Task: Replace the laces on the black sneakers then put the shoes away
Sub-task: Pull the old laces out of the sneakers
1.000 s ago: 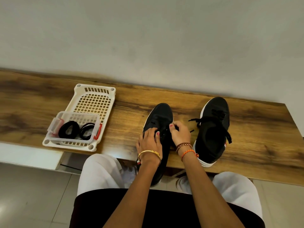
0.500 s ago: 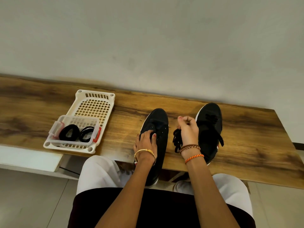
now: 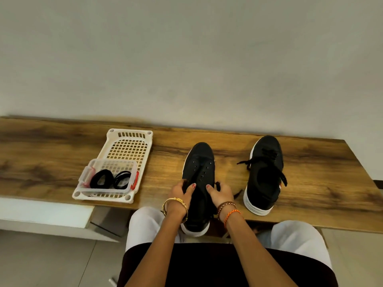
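The left black sneaker (image 3: 200,168) lies toe-away at the bench's front edge, with its eyelets bare and its heel hanging over the edge. My left hand (image 3: 182,192) grips its left side near the collar. My right hand (image 3: 220,193) sits at the shoe's right side, its thumb on the upper, and holds the pulled-out black lace (image 3: 238,192), whose ends stick out past the fingers. The right black sneaker (image 3: 266,177) stands apart to the right, still laced, with loose untied ends.
A white perforated basket (image 3: 126,141) rests on the wooden bench (image 3: 51,158) to the left. Inside it a small clear box (image 3: 88,177) holds coiled black laces (image 3: 101,181). A plain wall rises behind the bench, and my knees are under its front edge.
My right hand, which had lifted the bunched lace between the shoes, has come down to the left sneaker's right side. My left hand has slid back toward the collar.
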